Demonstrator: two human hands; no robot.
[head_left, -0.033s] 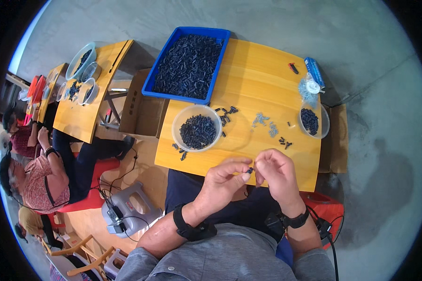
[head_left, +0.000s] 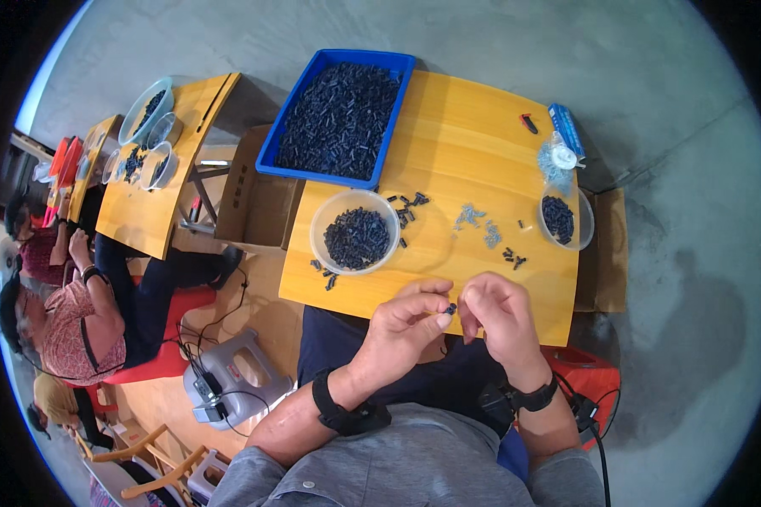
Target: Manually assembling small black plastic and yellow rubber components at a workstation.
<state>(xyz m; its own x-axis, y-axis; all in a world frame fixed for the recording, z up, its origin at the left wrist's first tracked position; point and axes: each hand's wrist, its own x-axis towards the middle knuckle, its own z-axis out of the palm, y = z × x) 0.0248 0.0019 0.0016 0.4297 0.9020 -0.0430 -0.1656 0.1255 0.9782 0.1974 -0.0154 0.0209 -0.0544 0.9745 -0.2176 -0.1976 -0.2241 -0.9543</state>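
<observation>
My left hand (head_left: 404, 329) pinches a small black cylindrical piece (head_left: 451, 309) between thumb and fingers, over the near edge of the yellow table (head_left: 473, 118). Close beside it, my right hand (head_left: 500, 325) has its thumb and forefinger pressed together; whatever they hold is too small to make out. Ahead of the left hand stands a clear round bowl (head_left: 318, 221) with many similar black pieces. Small grey parts (head_left: 492, 234) lie in two loose heaps beyond my hands. Several black pieces (head_left: 514, 258) are scattered to the right of these heaps.
A blue tray (head_left: 313, 174) full of black pieces sits at the far left. On the right are another clear bowl (head_left: 584, 221), a bag of grey parts (head_left: 556, 169), a blue box (head_left: 566, 127) and a red-and-black tool (head_left: 528, 123). People work at tables further left.
Both hands have dipped very slightly toward me, with the black piece still in the left one. Things on the table look the same.
</observation>
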